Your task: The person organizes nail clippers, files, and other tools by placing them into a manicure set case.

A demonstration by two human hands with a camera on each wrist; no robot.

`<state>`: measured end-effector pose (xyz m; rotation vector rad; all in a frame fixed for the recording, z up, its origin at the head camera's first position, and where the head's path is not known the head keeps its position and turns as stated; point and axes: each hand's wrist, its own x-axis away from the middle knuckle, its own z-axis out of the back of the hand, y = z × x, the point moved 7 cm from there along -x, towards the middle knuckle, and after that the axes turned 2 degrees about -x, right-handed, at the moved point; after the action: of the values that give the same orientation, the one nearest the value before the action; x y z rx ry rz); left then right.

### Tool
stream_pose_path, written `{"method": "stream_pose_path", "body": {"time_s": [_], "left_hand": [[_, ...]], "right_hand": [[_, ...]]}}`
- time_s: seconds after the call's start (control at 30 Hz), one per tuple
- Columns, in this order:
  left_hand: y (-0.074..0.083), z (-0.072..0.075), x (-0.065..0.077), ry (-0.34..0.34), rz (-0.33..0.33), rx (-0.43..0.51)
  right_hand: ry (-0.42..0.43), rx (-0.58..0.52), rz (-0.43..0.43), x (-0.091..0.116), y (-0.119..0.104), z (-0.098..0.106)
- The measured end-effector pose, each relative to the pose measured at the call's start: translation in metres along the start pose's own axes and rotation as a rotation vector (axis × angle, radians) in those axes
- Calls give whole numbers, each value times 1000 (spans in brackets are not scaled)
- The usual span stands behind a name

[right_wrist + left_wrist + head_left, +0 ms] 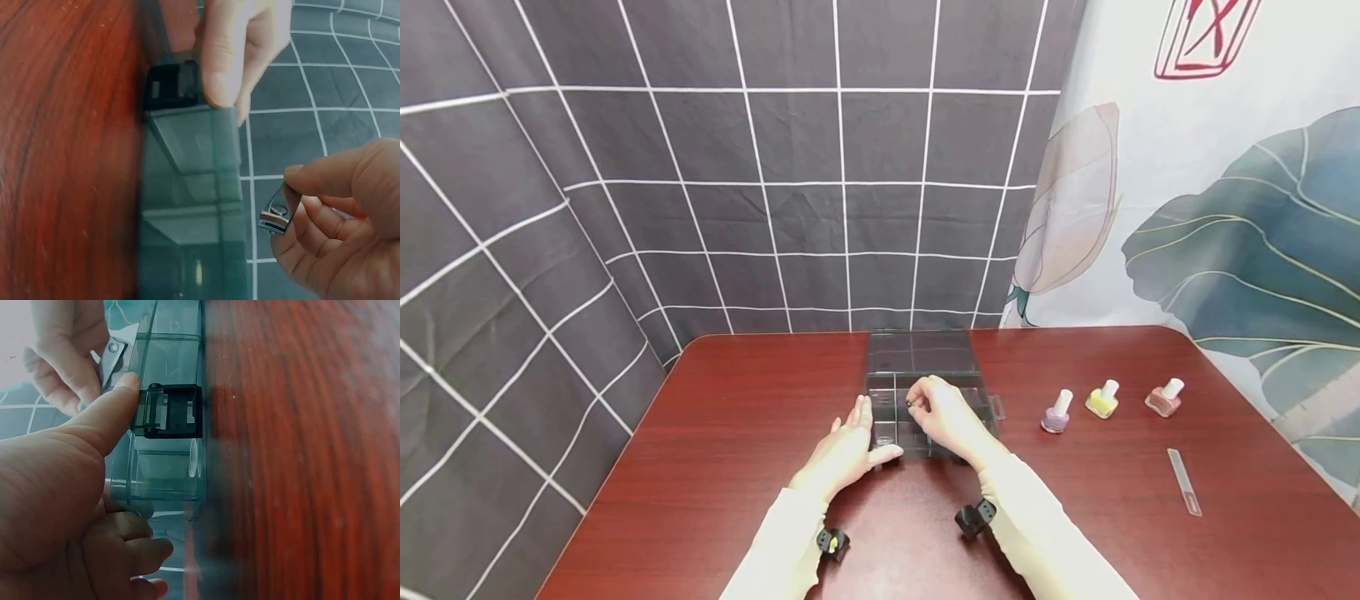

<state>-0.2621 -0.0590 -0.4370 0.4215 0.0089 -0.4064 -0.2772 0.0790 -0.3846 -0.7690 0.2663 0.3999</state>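
Observation:
A clear grey-tinted compartment box (880, 383) stands on the table with its lid (921, 353) laid back toward the wall. My left hand (842, 450) rests against the box's left side, fingers extended, thumb reaching along the front. In the left wrist view that thumb touches the front rim beside a black latch (178, 411). Over the compartments, my right hand (951, 417) pinches a small metal nail clipper (278, 212) between thumb and fingers. The clipper's jaw end points away from the palm, and its other end is hidden in the grip.
Right of the box stand a lilac nail polish bottle (1056, 413), a yellow one (1103, 400) and a pink one (1165, 398). Nearer me lies a flat translucent strip (1184, 483). Dark checked cloth (797, 217) hangs behind the red-brown table (760, 392).

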Motion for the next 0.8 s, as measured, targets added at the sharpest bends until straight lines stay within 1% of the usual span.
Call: {"method": "stream_pose_path", "body": {"time_s": [0.07, 0.23, 0.3, 0.4, 0.53, 0.67, 0.8], "left_hand": [[0, 0, 0, -2, 4, -2], [1, 1, 0, 11, -7, -11], [2, 1, 0, 17, -13, -22], [3, 1, -1, 15, -14, -35], [3, 1, -1, 4, -5, -30], [1, 1, -1, 0, 9, -19], [1, 2, 0, 1, 6, -9]], "right_hand": [[2, -2, -6, -1, 0, -5], [29, 12, -5, -4, -3, -13], [39, 22, -17, -4, -4, -16], [41, 51, -41, -3, -4, -17], [26, 77, -72, -1, 0, -19], [27, 73, -66, -1, 1, -20], [23, 49, -68, 0, 2, -20]]}}
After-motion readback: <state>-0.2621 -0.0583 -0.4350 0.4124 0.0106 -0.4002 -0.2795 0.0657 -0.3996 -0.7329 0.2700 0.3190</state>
